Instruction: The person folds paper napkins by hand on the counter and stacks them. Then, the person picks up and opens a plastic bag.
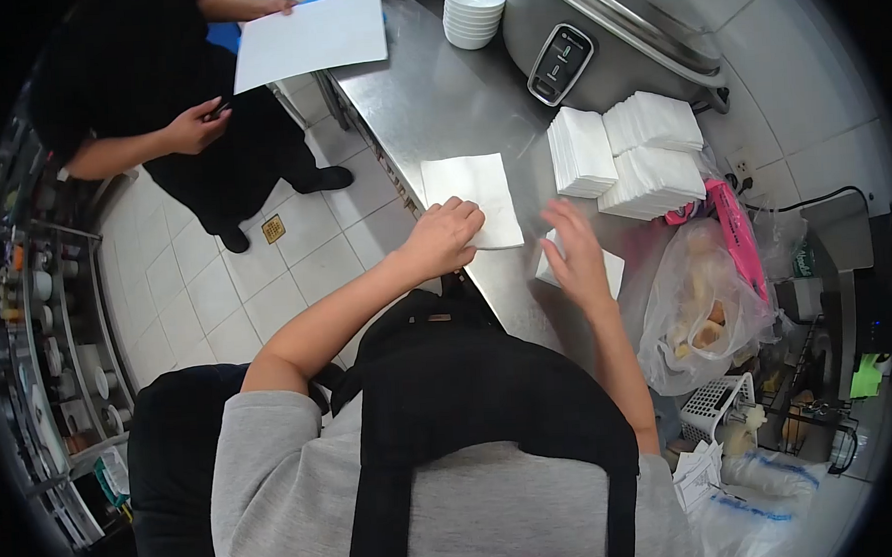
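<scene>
Working over a white napkin seems the step in hand; it lies flat on the steel counter. Left hand curls on it; pinching or pressing, cannot tell. Right hand blurred, fingers loose and apart at a small napkin stack; contact unclear. Next move likely calls for light fingertips. Markings on the cooker panel too small to read.

Napkin on worktop by left edge, napkin pile right of it, napkin stacks behind pile, bowls farther back, cooker right of bowls, plastic bag right of pile
</scene>
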The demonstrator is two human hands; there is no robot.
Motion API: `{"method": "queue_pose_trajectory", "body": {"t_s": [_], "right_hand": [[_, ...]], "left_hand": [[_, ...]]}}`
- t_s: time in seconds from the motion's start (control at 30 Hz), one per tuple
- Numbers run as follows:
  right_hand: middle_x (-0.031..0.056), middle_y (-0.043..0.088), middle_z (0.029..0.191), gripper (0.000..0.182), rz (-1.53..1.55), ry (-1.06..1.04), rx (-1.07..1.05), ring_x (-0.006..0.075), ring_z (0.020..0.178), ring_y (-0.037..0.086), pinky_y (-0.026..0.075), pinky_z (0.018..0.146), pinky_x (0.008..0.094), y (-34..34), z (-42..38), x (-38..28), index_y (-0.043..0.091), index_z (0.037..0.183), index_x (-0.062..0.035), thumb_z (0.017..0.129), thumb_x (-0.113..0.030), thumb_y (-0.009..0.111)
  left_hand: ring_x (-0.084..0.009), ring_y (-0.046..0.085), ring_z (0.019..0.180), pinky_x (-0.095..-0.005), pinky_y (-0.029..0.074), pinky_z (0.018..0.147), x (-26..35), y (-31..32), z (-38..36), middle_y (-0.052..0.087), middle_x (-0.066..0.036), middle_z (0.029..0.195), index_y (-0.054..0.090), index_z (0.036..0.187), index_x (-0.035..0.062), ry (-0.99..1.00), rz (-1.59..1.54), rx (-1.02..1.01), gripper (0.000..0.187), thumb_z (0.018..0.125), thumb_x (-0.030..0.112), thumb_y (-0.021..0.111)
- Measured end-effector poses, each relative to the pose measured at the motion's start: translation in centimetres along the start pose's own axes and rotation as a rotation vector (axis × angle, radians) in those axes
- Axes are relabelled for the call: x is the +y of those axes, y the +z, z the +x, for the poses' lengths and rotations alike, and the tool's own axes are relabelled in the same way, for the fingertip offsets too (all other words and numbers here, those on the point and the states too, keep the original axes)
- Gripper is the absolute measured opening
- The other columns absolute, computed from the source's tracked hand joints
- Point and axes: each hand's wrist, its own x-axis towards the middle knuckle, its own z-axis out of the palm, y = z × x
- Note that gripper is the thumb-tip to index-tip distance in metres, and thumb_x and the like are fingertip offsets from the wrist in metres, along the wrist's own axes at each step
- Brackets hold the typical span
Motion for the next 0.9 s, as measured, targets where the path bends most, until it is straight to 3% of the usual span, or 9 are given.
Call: {"method": "queue_pose_trajectory", "body": {"t_s": [0.27, 0.4, 0.47, 0.6, 0.67, 0.7, 0.8, 0.87, 0.9], "right_hand": [[0.017, 0.052, 0.124, 0.035, 0.035, -0.044, -0.26, 0.0361, 0.119, 0.045, 0.035, 0.102, 0.0431, 1.5, 1.4, -0.1, 0.056, 0.112, -0.0007, 0.08, -0.013, 0.062], [0.0167, 0.051, 0.126, 0.037, -0.053, -0.036, -0.142, 0.0352, 0.121, 0.044, 0.032, 0.104, 0.0451, 1.6, 0.3, 1.1, 0.054, 0.117, -0.0014, 0.084, -0.018, 0.058], [0.0162, 0.05, 0.128, 0.039, -0.29, 0.048, -0.049, 0.0336, 0.122, 0.043, 0.028, 0.106, 0.047, 1.7, -0.8, 2.0, 0.052, 0.121, -0.002, 0.087, -0.021, 0.054], [0.0182, 0.049, 0.13, 0.042, -0.198, 0.182, -0.035, 0.0331, 0.124, 0.043, 0.032, 0.104, 0.0409, -0.6, -3.2, 6.3, 0.05, 0.127, -0.0029, 0.088, -0.02, 0.052], [0.0171, 0.049, 0.131, 0.045, 0.053, 0.421, -0.192, 0.033, 0.122, 0.044, 0.033, 0.104, 0.0406, -3.0, -4.0, 7.5, 0.048, 0.127, -0.0019, 0.086, -0.02, 0.055], [0.0182, 0.049, 0.131, 0.047, 0.058, 0.409, -0.231, 0.0332, 0.122, 0.045, 0.035, 0.103, 0.0383, -4.1, -4.4, 7.5, 0.047, 0.128, -0.0022, 0.085, -0.019, 0.056], [0.0187, 0.048, 0.131, 0.047, 0.082, 0.291, -0.256, 0.0341, 0.121, 0.044, 0.034, 0.102, 0.0385, -3.8, -5.9, 7.6, 0.047, 0.128, -0.0009, 0.086, -0.02, 0.055], [0.0188, 0.048, 0.13, 0.047, 0.001, 0.287, -0.213, 0.0347, 0.119, 0.044, 0.036, 0.101, 0.0394, -2.6, -6.9, 6.9, 0.047, 0.128, 0.0001, 0.087, -0.021, 0.055], [0.019, 0.048, 0.128, 0.048, -0.08, 0.273, -0.173, 0.0354, 0.117, 0.045, 0.037, 0.099, 0.0402, -2.2, -7.2, 6.3, 0.046, 0.128, 0.0011, 0.087, -0.022, 0.055]], "left_hand": [[-0.0273, 0.055, 0.093, -0.0397, 0.046, 0.078, 0.1, -0.7, 0.7, 0.059, -0.008, 0.094, 0.055, 0.095, 0.0041, 0.017, -0.103, -0.065, 0.032, 0.07, 0.019, 0.068], [-0.0265, 0.054, 0.096, -0.0392, 0.046, 0.081, -0.1, 0.0, 0.2, 0.057, -0.007, 0.099, 0.055, 0.096, 0.0042, 0.089, -0.031, -0.004, 0.034, 0.069, 0.019, 0.069], [-0.0257, 0.053, 0.099, -0.0389, 0.045, 0.083, -0.3, 0.4, 0.1, 0.055, -0.007, 0.105, 0.055, 0.096, 0.0045, 0.068, -0.028, -0.015, 0.035, 0.068, 0.019, 0.071], [-0.0267, 0.052, 0.103, -0.0391, 0.045, 0.084, -0.2, 0.2, 0.2, 0.056, -0.007, 0.108, 0.056, 0.096, 0.0044, 0.03, -0.089, -0.083, 0.034, 0.069, 0.018, 0.07], [-0.0269, 0.055, 0.096, -0.0379, 0.047, 0.079, 0.2, 0.7, 0.1, 0.057, -0.01, 0.101, 0.055, 0.099, 0.0013, 0.112, -0.192, 0.164, 0.036, 0.071, 0.019, 0.07], [-0.0269, 0.055, 0.096, -0.0379, 0.047, 0.079, 1.0, 0.3, 0.2, 0.057, -0.01, 0.101, 0.055, 0.099, 0.0013, 0.12, -0.198, 0.162, 0.036, 0.071, 0.019, 0.07], [-0.0216, 0.06, 0.099, -0.0315, 0.047, 0.09, 3.3, 1.9, 0.4, 0.058, -0.01, 0.117, 0.053, 0.118, -0.0004, -0.318, -1.043, -0.215, 0.04, 0.086, 0.022, 0.064], [-0.022, 0.058, 0.107, -0.0325, 0.046, 0.094, 5.2, 2.0, 0.2, 0.056, -0.012, 0.121, 0.048, 0.123, -0.0008, -0.734, -1.673, -0.47, 0.043, 0.09, 0.025, 0.06], [-0.0221, 0.056, 0.111, -0.0327, 0.044, 0.096, 5.3, 3.5, 0.0, 0.054, -0.012, 0.124, 0.047, 0.124, -0.0001, -0.819, -1.852, -0.537, 0.044, 0.091, 0.026, 0.059]]}}
